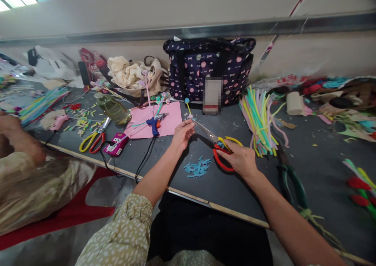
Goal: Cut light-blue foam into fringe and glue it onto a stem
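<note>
Right hand (240, 159) is closed through the red and yellow handles of a pair of scissors (219, 145), whose blades point up and left across the dark surface (308, 160). Left hand (182, 133) is pinched shut on a small pale piece (188, 116) held at the blade tips; what the piece is cannot be made out. Both hands hover just above the surface, near its front edge.

Directly below the hands lies a heap of blue clippings (197, 167). To the right of the scissors sits a bundle of pastel pipe cleaners (258, 119), and nearer the edge a pair of green-handled pliers (290, 178).

To the left, a blue glue gun (154, 124) rests on a pink sheet (155, 119), its cord running off the front edge. Further left are a second pair of scissors (93, 139), a pink device (116, 144) and a bottle lying on its side (113, 108). A dotted dark bag (208, 68) stands against the wall behind.

At far left, another person's arm (20, 141) rests on the surface, well apart from the hands described.
</note>
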Demonstrator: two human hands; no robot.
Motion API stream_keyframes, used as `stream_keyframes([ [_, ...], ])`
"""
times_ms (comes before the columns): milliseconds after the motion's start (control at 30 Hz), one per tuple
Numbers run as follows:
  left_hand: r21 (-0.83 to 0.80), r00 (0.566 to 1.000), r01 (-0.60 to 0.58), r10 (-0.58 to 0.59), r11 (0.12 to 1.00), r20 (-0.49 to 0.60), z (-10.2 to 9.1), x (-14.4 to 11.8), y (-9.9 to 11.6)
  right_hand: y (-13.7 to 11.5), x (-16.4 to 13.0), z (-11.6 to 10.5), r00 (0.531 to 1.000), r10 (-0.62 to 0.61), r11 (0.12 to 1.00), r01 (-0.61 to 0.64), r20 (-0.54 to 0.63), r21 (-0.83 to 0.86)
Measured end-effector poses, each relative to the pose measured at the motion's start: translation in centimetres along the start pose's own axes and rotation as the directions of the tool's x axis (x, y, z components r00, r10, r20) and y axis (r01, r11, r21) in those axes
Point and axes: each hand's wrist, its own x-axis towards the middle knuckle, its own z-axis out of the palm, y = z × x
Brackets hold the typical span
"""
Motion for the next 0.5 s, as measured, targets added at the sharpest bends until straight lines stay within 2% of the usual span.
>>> stream_keyframes([
  [200,-0.003,0.999,0.015,-0.016,1.0,-0.034,0.3,-0.2,0.3,-0.7,0.6,-0.5,0.996,0.086,0.984,-0.083,0.014,-0.161],
  [300,-0.009,0.999,0.015,-0.015,1.0,-0.029,0.3,-0.2,0.3,-1.4,0.9,-1.1,0.993,0.101,0.982,-0.09,0.061,-0.164],
  [500,-0.013,0.999,0.013,-0.013,1.0,-0.031,0.3,-0.2,0.4,-1.6,1.1,-1.5,0.968,0.208,0.967,-0.181,0.14,-0.181],
])
